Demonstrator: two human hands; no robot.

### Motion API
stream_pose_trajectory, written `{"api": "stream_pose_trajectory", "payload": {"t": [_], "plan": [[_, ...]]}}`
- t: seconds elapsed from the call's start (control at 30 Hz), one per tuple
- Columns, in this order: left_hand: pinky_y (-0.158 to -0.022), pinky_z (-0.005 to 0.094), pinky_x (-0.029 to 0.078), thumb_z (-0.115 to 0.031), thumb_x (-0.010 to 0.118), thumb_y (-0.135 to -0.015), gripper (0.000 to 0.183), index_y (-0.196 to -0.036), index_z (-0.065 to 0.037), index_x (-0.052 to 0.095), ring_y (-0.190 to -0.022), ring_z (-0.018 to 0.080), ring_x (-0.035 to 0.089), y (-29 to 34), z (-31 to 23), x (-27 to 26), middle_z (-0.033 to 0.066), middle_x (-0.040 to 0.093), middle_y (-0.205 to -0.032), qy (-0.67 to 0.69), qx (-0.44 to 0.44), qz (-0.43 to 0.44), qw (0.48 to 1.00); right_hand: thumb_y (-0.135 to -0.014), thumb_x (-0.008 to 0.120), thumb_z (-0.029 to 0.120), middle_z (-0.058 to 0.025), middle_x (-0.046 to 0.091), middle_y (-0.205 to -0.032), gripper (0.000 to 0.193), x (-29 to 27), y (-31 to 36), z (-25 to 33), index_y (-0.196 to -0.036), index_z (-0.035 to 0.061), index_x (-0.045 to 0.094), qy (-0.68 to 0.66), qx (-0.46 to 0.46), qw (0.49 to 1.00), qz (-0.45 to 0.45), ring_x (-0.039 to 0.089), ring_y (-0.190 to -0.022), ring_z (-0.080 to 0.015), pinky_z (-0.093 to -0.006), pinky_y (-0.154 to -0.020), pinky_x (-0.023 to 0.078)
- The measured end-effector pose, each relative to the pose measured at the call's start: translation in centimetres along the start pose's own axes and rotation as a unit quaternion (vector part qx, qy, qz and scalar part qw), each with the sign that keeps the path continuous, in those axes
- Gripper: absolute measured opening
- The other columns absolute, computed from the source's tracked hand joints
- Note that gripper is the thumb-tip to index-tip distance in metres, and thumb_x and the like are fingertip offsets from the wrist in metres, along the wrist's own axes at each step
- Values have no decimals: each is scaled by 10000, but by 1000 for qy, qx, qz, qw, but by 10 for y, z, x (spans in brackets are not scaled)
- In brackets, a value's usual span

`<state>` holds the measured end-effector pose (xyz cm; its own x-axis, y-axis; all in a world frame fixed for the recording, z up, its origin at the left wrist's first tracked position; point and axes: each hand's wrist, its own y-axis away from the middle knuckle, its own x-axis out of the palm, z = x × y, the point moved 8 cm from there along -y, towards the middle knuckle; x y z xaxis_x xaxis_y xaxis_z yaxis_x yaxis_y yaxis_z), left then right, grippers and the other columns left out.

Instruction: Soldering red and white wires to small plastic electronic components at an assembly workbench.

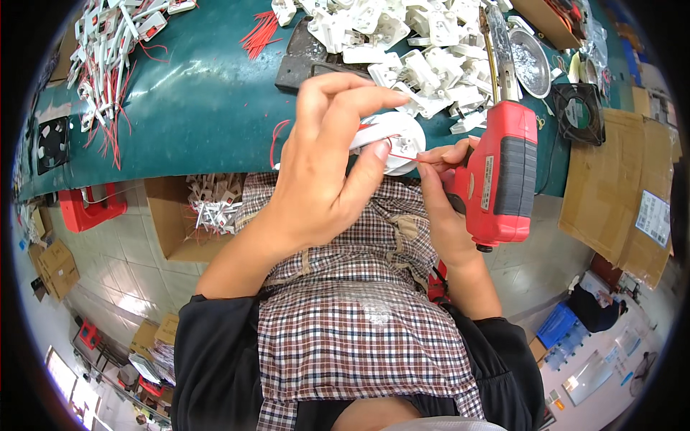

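A white round plastic part [410, 136] with metal contacts inside sits in front of me at the bench edge. My left hand [320, 161] is over its left side, its thumb pressed on a narrow white piece and the other fingers bent above. A thin red wire [404, 156] runs from the part to my right hand [444, 183], whose thumb and fingertip pinch it. The same hand also holds a red-and-black soldering gun [499, 172], its metal tip pointing away across the bench. The left fingers partly hide the part, and the gun covers some right fingers.
White plastic housings [438, 61] are heaped at the far middle beside a black block [302, 61]. Finished-looking white pieces with red wires [115, 57] pile at the far left. Also around are red wires [260, 34], a metal bowl [528, 61], small fans [578, 113] and a cardboard box [611, 190].
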<state>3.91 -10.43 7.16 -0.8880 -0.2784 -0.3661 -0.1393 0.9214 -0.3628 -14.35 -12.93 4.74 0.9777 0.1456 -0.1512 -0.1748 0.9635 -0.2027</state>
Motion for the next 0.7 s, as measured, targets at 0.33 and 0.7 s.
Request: {"api": "stream_pose_trajectory", "payload": {"t": [0.33, 0.7], "plan": [[-526, 245, 512, -25, 838, -740, 188, -875, -80, 720, -1092, 241, 636, 4, -11, 5, 158, 556, -1339, -95, 36, 10, 995, -780, 801, -61, -48, 709, -945, 519, 0, 2, -1, -1174, 15, 472, 187, -36, 980, 52, 671, -891, -198, -303, -836, 508], [-646, 313, 549, -45, 866, -698, 216, -787, -84, 673, -976, 231, 664, 9, -14, 11, 122, 626, -1256, -164, 69, -26, 984, -770, 882, 40, -92, 637, -1050, 661, -5, 12, -3, -1271, 8, 452, 197, -106, 975, 6, 681, -903, -174, -295, -794, 546]]}}
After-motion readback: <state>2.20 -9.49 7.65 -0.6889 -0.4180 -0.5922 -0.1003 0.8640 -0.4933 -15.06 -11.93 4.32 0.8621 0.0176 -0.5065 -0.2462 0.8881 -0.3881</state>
